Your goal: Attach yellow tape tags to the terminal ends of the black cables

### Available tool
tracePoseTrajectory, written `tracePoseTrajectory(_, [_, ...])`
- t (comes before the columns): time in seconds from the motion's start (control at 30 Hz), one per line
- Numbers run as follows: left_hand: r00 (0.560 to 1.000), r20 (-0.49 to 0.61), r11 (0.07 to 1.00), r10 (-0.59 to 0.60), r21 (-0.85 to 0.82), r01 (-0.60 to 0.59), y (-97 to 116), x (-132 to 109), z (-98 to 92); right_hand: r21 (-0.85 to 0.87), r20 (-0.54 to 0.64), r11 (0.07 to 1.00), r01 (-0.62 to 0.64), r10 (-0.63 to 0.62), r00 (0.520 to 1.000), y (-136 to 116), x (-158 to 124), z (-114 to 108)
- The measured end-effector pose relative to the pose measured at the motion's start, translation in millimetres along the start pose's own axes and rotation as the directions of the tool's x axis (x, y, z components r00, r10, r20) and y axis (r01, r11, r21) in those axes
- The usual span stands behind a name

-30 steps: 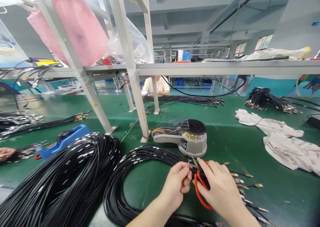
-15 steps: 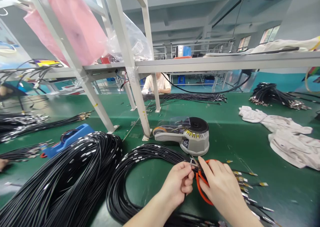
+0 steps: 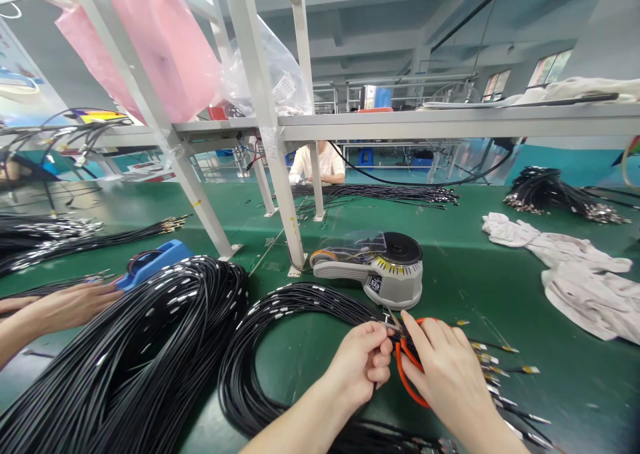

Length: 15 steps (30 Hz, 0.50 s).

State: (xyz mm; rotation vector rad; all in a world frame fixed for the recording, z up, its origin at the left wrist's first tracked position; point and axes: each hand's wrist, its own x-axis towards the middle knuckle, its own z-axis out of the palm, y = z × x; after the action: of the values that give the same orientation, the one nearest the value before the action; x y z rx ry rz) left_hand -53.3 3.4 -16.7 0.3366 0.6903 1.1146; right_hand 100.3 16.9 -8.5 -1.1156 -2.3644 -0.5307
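Observation:
My left hand point(image 3: 359, 366) is closed in a pinch on the end of a black cable, whose pale metallic tip point(image 3: 388, 321) shows just past the fingertips. My right hand point(image 3: 447, 367) holds scissors point(image 3: 401, 367) with orange handles. Their blades are parted and point away from me, right beside the cable tip; whether they touch it I cannot tell. Under and around both hands lies a looped bundle of black cables point(image 3: 280, 301) with white labels. Cable ends with yellow and silver tips point(image 3: 493, 367) spread out to the right of my right hand.
Beyond my hands stands a round grey tape dispenser point(image 3: 395, 281). A larger cable coil point(image 3: 150, 341) fills the left, near a blue tape holder point(image 3: 155, 261) and a co-worker's hands point(image 3: 75, 307). White gloves point(image 3: 560, 247) lie right. Shelf posts point(image 3: 280, 174) rise from the green table point(image 3: 450, 241).
At the left edge, a co-worker's hands have come further into view, toward the blue tape holder. The view has shifted slightly. My hands keep nearly the same pose around scissors and cable.

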Motion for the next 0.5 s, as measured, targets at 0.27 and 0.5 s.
tracePoseTrajectory(0.27, [1.0,-0.018,1.0,0.01,-0.006,-0.01,-0.2,1.5,-1.4,-0.002,0.02,1.0,0.002,-0.002,1.0,-1.4,0.3,2.0])
tracePoseTrajectory(0.5, [0.995,-0.018,0.992,0.096,0.09,-0.094,-4.8,1.6,-1.1,0.002,0.044,1.0,-0.004,0.004,0.999,-1.4,-1.3,5.0])
